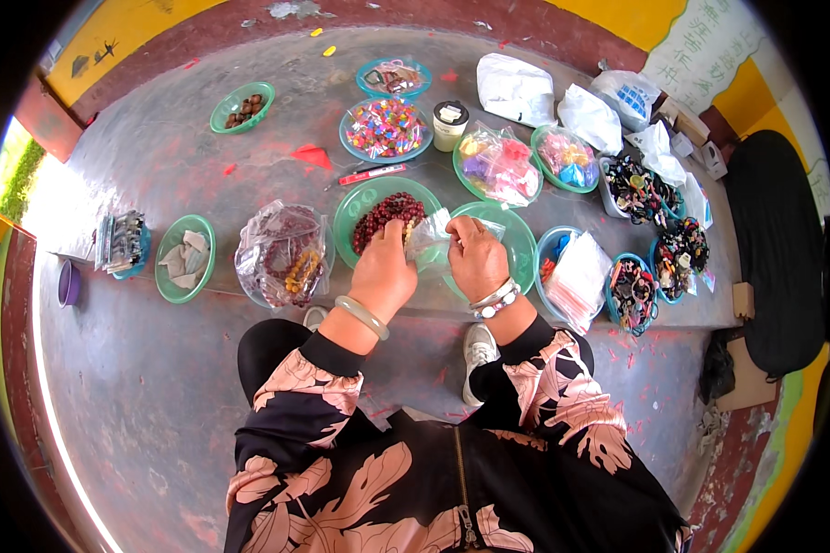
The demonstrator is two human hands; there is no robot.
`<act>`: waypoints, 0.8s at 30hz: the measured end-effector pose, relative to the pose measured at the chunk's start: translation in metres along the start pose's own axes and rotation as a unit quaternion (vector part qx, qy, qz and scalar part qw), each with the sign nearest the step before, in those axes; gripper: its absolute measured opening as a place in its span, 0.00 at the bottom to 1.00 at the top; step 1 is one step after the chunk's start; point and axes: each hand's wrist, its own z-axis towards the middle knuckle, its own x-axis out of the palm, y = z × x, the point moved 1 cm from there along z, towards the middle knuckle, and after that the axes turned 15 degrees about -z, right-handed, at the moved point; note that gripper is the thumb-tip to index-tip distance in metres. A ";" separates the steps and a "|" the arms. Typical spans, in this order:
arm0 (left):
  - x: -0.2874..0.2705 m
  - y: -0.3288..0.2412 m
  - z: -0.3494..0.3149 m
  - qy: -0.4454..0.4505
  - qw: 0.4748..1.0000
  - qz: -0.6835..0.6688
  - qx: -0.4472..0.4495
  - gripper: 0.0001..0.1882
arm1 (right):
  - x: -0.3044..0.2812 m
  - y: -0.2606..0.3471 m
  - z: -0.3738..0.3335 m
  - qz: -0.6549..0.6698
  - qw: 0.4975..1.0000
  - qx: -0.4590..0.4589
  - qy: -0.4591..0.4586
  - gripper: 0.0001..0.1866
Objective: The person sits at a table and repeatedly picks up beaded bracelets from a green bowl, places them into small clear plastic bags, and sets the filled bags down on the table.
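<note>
Between my hands is a small clear plastic bag (427, 237), held over the gap between two green bowls. My right hand (479, 261) pinches its upper right side, fingers closed. My left hand (385, 269) is closed at the bag's left side, its fingertips partly hidden; something small and yellowish shows beside them. Just beyond my left hand, dark red bead bracelets (372, 219) lie piled in the left green bowl (344, 205). The right green bowl (523, 247) sits behind and beside my right hand, with clear plastic at its far rim.
To the left are a bagged bowl of beaded strings (284, 258) and a green bowl of pale packets (186, 261). Flat clear bags (576, 276) fill a blue basket on the right. Farther off stand a lidded cup (449, 126), colourful packets (387, 127) and baskets of hair ties (634, 293).
</note>
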 end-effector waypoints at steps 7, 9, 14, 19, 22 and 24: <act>-0.008 0.000 0.002 0.032 0.972 0.053 0.225 0.07 | 0.005 0.005 -0.003 0.015 0.990 -0.134 0.052 0.10; -0.011 0.003 0.002 0.075 0.973 0.066 0.209 0.05 | 0.001 0.008 -0.002 0.030 0.990 -0.129 0.051 0.09; -0.020 0.012 -0.003 0.087 0.983 0.052 0.153 0.05 | -0.005 0.008 -0.001 -0.015 0.988 -0.131 0.076 0.10; -0.022 0.019 -0.016 0.133 0.981 0.038 0.133 0.04 | 0.008 -0.001 -0.004 -0.060 0.975 -0.105 0.187 0.12; -0.020 0.021 -0.026 0.165 0.978 0.032 0.125 0.05 | 0.022 -0.010 -0.006 -0.018 0.961 -0.125 0.245 0.10; -0.021 0.021 -0.032 0.165 0.980 0.020 0.112 0.04 | 0.026 -0.010 -0.007 -0.028 0.948 -0.130 0.287 0.08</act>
